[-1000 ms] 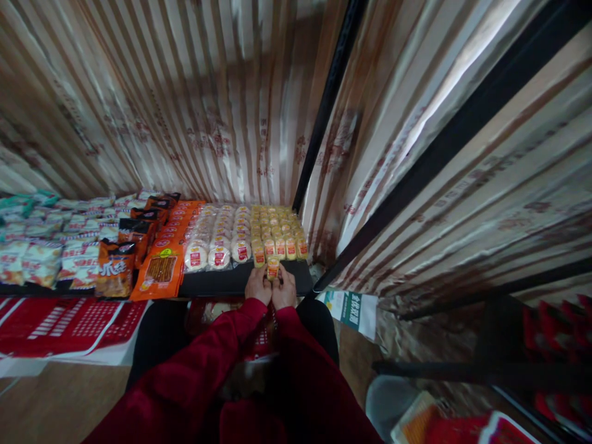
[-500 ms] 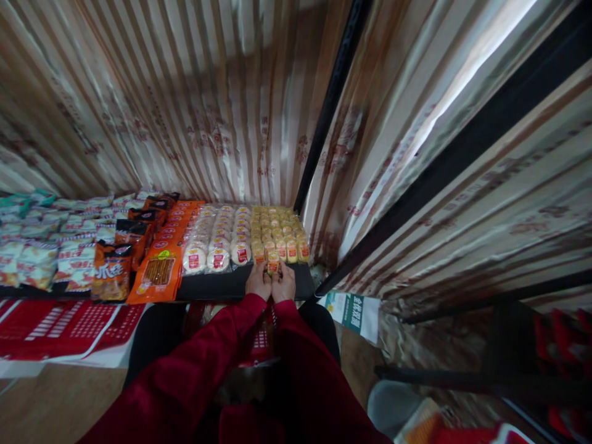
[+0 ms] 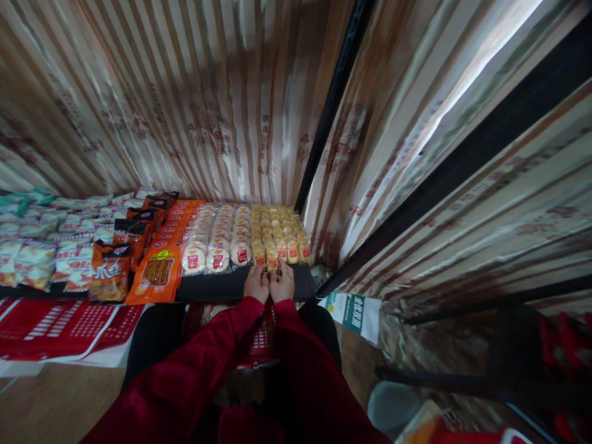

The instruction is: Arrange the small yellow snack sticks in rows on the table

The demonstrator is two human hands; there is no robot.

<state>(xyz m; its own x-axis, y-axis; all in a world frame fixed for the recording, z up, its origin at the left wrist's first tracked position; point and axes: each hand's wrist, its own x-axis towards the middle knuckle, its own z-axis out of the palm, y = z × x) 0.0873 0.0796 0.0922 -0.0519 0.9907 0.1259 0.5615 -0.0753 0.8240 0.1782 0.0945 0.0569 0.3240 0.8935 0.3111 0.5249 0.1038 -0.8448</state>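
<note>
A small yellow packaged cake (image 3: 272,255) with a red label stands at the front of rows of matching yellow packets (image 3: 277,225) on a dark shelf (image 3: 210,287). My left hand (image 3: 256,284) has its fingers closed at the packet's lower left side. From the other side, my right hand (image 3: 282,283) pinches the same packet, its fingertips at the lower right edge. The two hands are almost together, and the exact finger contact is partly hidden. Left of the yellow packets lie rows of round white cakes (image 3: 217,259) in clear wrappers.
Orange snack bags (image 3: 157,271), black-and-orange bags (image 3: 110,271) and white bags (image 3: 34,265) fill the shelf's left. A dark upright post (image 3: 326,117) rises at its right end, before pleated printed sheeting (image 3: 185,111). A white container (image 3: 393,407) sits low at right.
The yellow packet has moved slightly back, into line with the front row. My hands have drawn down a little and their fingers show slightly more apart around it.
</note>
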